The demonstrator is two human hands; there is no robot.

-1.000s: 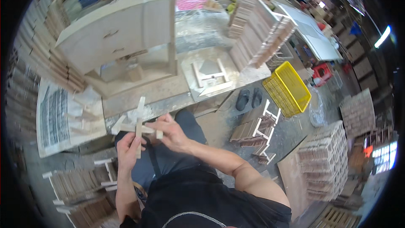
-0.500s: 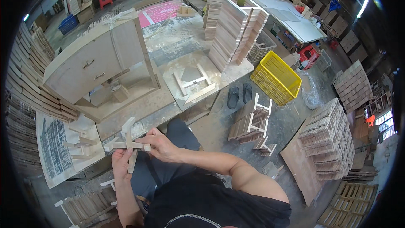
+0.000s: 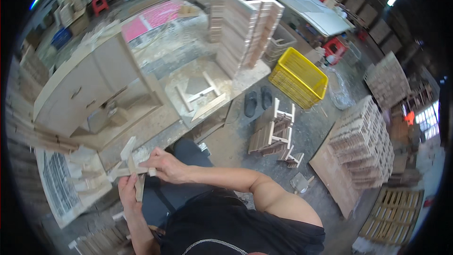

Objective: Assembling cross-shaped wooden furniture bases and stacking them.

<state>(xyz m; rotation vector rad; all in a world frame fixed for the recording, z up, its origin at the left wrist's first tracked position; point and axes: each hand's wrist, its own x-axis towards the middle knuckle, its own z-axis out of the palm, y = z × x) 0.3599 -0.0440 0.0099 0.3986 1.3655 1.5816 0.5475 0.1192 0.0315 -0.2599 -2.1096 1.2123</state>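
Just past my lap, at the bench's near edge, I hold a small frame of crossed pale wooden bars (image 3: 130,164). My left hand (image 3: 127,190) is closed round the lower part of one bar. From the right, my right hand (image 3: 166,166) is closed on the crossbar near its end, fingers pinched against the wood. How the bars join is partly hidden by my fingers and blurred. Left of the hands, several loose wooden pieces (image 3: 87,174) lie on a printed sheet (image 3: 61,193). Further off, an H-shaped wooden frame (image 3: 200,95) lies on a square board (image 3: 172,78).
A curved-top wooden fixture (image 3: 89,82) stands on the bench at left. Tall stacks of wooden frames (image 3: 240,33) rise behind the board. On the floor are a yellow crate (image 3: 298,78), dark slippers (image 3: 251,104), assembled frames (image 3: 269,132) and a large wood pile (image 3: 361,146).
The whole view has shifted, so the bench and stacks sit further left in the picture. Both hands keep hold of the wooden frame, which is tilted slightly differently.
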